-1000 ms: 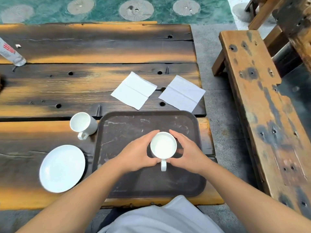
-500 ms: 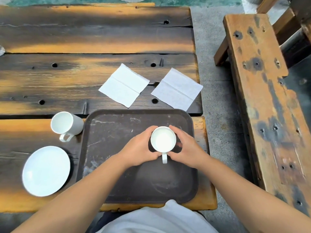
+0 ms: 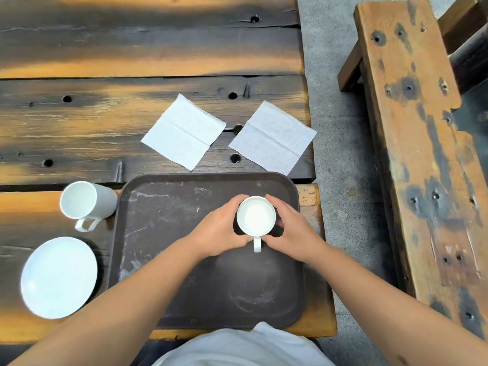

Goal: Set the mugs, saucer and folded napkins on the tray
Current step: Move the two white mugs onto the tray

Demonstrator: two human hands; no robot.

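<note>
Head view, steeply down, close over tray (image 3: 163, 233)

Tray at the near table edge, remaining items around it.

A white ceramic mug (image 3: 256, 219) is held upright on the dark rectangular plastic tray (image 3: 169, 233), between the left hand (image 3: 220, 231) and right hand (image 3: 291, 233). A second white mug (image 3: 87, 202) and, nearer, a round white saucer (image 3: 59, 277) are placed left of the tray. Two folded white paper napkins (image 3: 184, 132) (image 3: 273, 137) are laid side by side behind it on the weathered plank table (image 3: 132, 56). A wooden bench (image 3: 422, 154) is set to the right.
</note>
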